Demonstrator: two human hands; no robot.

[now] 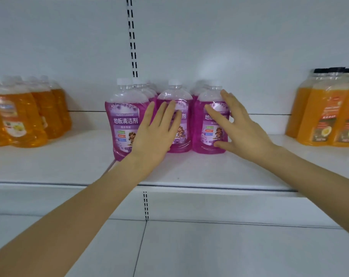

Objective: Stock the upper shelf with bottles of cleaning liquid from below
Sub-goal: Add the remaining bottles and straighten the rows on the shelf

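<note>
White shelf (199,172) | clear bottles (125,120), purple liquid, white caps | left hand (151,136), right hand (243,132): fingers (160,114) straight, spread, on bottles

Bright even light, blurred bowed edges

Both arms outstretched; left hand (156,128) flat, right hand (236,124) fingers spread.

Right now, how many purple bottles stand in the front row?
3: left bottle furthest forward, middle bottle behind the left hand, right bottle behind the right hand. Others partly hidden behind.
</note>
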